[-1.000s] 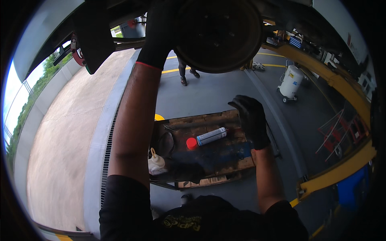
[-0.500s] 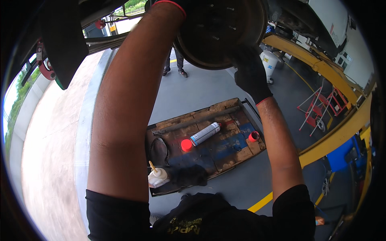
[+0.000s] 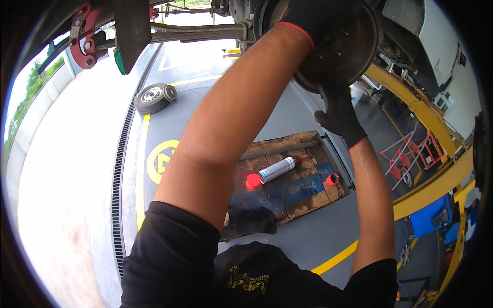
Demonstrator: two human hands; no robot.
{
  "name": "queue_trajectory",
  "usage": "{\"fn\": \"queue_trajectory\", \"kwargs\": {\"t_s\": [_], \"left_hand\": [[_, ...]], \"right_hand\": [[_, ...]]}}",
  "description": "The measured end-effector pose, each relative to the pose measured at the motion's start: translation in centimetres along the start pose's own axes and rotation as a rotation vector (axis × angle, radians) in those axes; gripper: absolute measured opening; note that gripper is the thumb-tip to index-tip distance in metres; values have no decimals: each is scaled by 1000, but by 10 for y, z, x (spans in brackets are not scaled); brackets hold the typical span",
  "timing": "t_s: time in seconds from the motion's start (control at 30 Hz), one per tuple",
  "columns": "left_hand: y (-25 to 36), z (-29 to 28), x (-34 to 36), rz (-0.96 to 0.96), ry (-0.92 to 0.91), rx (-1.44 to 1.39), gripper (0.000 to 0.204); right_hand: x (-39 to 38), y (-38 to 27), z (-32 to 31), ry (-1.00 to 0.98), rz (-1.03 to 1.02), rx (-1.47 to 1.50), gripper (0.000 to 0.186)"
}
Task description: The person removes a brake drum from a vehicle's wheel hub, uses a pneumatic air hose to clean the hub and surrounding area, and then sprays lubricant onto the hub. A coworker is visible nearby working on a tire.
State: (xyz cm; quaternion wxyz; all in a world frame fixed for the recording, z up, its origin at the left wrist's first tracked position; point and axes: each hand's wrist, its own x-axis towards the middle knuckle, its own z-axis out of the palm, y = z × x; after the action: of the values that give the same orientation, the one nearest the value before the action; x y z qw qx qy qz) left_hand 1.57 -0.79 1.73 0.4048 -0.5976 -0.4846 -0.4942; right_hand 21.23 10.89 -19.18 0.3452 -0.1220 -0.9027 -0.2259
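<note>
Overhead, a round dark metal brake drum [image 3: 358,51] with wheel studs hangs under the vehicle. Across its face lies my left hand [image 3: 323,18] in a black glove; the fingers are lost in the dark. My right hand [image 3: 340,110], gloved the same, reaches up to the drum's lower rim. Its fingers stretch against the rim and the thumb stands apart. Below is a low cart [image 3: 308,137] lined with cardboard. On it are a spray can [image 3: 277,170] lying on its side, a red cap [image 3: 253,181], a small red container [image 3: 333,179] and a black cloth [image 3: 257,220].
A wheel with its tyre [image 3: 154,98] lies on the floor at left, beside a drain grate [image 3: 123,164]. Yellow lift beams [image 3: 421,108] curve along the right side. Beyond them are a red trolley [image 3: 418,151] and a blue object [image 3: 430,214]. Pipes [image 3: 200,33] run overhead.
My left hand has moved from the drum's upper left edge onto its face. My right hand has shifted lower along the rim. The view has swung left, bringing in the tyre.
</note>
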Motion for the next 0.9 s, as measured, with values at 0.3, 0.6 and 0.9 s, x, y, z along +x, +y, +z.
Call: {"fn": "queue_trajectory", "kwargs": {"t_s": [0.3,0.6,0.9], "left_hand": [[-10,-12,0,110,-179,-114,61],[-12,4,1,273,128,81,50],[-6,-11,-2,126,-76,237,58]], "right_hand": [[6,-10,-14,-25,141,89,70],[7,-10,-30,-108,72,54,68],[-4,18,-33,-85,94,239,66]]}}
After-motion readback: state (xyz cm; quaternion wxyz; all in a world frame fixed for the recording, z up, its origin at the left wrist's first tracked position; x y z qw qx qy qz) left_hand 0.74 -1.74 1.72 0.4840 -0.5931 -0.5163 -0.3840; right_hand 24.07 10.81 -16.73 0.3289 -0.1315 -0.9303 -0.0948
